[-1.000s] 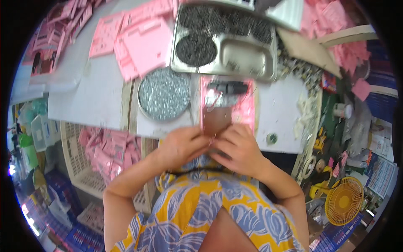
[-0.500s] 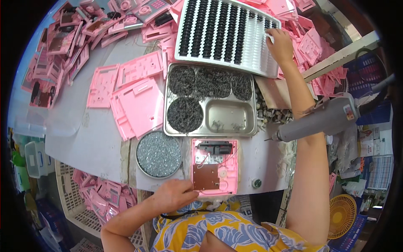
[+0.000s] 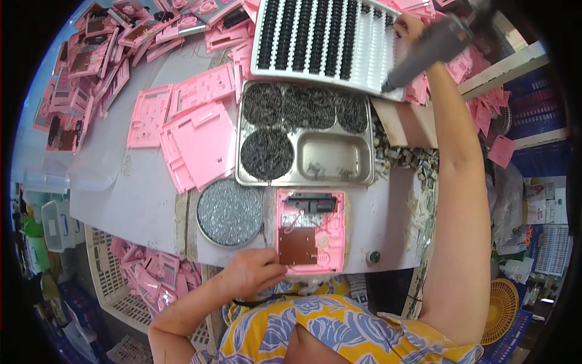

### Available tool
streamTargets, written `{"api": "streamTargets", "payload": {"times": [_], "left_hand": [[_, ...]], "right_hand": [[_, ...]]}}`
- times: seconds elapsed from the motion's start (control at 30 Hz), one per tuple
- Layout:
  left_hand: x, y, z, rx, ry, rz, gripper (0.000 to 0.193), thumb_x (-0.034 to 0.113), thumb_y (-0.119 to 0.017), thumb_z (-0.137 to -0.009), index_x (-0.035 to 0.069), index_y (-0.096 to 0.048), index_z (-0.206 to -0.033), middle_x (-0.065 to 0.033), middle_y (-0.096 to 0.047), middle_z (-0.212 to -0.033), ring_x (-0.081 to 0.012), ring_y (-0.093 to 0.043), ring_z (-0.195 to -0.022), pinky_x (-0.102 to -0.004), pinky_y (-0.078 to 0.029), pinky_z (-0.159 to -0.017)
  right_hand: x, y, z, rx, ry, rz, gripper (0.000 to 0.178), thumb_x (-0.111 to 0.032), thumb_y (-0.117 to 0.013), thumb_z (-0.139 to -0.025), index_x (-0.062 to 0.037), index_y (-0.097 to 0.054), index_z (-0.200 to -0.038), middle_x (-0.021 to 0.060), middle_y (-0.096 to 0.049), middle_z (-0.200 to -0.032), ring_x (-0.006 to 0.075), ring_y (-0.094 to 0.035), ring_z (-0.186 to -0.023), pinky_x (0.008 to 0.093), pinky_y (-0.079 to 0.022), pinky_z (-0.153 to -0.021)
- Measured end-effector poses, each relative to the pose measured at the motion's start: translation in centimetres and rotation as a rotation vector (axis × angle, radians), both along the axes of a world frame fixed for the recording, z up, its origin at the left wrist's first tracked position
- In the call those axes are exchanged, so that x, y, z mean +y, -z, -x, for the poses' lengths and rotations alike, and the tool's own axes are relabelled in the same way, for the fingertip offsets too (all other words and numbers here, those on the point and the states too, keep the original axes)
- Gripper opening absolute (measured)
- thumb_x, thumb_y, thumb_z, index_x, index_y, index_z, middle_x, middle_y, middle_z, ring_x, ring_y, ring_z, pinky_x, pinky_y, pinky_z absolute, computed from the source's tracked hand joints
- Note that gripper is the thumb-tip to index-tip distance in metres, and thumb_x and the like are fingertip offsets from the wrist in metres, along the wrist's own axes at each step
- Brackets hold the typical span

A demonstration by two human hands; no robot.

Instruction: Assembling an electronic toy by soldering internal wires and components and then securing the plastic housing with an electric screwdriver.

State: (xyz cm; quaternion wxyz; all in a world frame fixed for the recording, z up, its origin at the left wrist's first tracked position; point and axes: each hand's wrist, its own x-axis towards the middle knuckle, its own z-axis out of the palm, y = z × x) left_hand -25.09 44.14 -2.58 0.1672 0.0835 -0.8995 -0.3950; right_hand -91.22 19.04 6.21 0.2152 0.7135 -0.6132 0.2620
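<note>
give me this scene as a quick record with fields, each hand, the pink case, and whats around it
left hand: at the lower left corner of the pink case
right hand: by the right edge of the white tray; grip unclear
case contents: brown board, black unit
white tray contents: rows of black pieces
steel tray: above the case; dark bits in its compartments
round dish: left of the case; silvery bits
grey tool: blurred, overlapping the white tray's lower right corner

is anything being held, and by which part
The left hand touches or grips the pink case at its lower left corner, unclear which. The right hand is at the white tray; whether it holds anything cannot be told.
</note>
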Motion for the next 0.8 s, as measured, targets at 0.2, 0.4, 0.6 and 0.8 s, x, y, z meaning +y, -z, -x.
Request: {"api": "streamTargets", "payload": {"times": [0.2, 0.4, 0.6, 0.8], "left_hand": [[0.7, 0.5, -1.4, -0.077, -0.087, 0.025, 0.017, 0.013, -0.080, -0.080, 0.008, -0.072, -0.094, -0.0079, -0.061, -0.086, -0.0273, -0.064, -0.073, -0.0389, -0.051, -0.061], [0.4, 0.7, -0.2, -0.019, -0.026, -0.031, 0.017, 0.012, -0.080, -0.079, 0.008, -0.071, -0.093, -0.0078, -0.060, -0.088, -0.0280, -0.063, -0.075, -0.0391, -0.052, -0.064], [0.2, 0.3, 0.1, -0.061, -0.018, -0.052, 0.018, 0.011, -0.080, -0.079, 0.008, -0.071, -0.093, -0.0077, -0.059, -0.087, -0.0274, -0.063, -0.075, -0.0386, -0.051, -0.064], [0.5, 0.5, -0.1, -0.039, -0.045, -0.045, 0.019, 0.009, -0.081, -0.078, 0.007, -0.071, -0.094, -0.0080, -0.059, -0.086, -0.0266, -0.063, -0.074, -0.0372, -0.050, -0.062]], "right_hand": [[9.0, -1.2, -12.0, -0.846, -0.136, 0.290, 0.024, -0.003, -0.066, -0.091, -0.0041, -0.063, -0.115, 0.0069, -0.070, -0.094, 0.0257, -0.070, -0.084, 0.0370, -0.055, -0.075], [36.0, 1.5, -31.1, -0.978, -0.058, -0.412, 0.023, -0.003, -0.071, -0.085, -0.0042, -0.073, -0.107, 0.0036, -0.069, -0.095, 0.0115, -0.061, -0.088, 0.0283, -0.049, -0.080], [40.3, 6.1, -41.7, -0.630, -0.020, -0.548, 0.018, -0.005, -0.073, -0.076, -0.0086, -0.071, -0.094, 0.0028, -0.067, -0.083, 0.0239, -0.058, -0.088, 0.0380, -0.045, -0.081], [39.9, 6.2, -41.7, -0.424, -0.032, -0.466, 0.019, -0.011, -0.077, -0.074, -0.0103, -0.069, -0.090, -0.0007, -0.068, -0.086, 0.0242, -0.058, -0.092, 0.0396, -0.042, -0.082]]}}
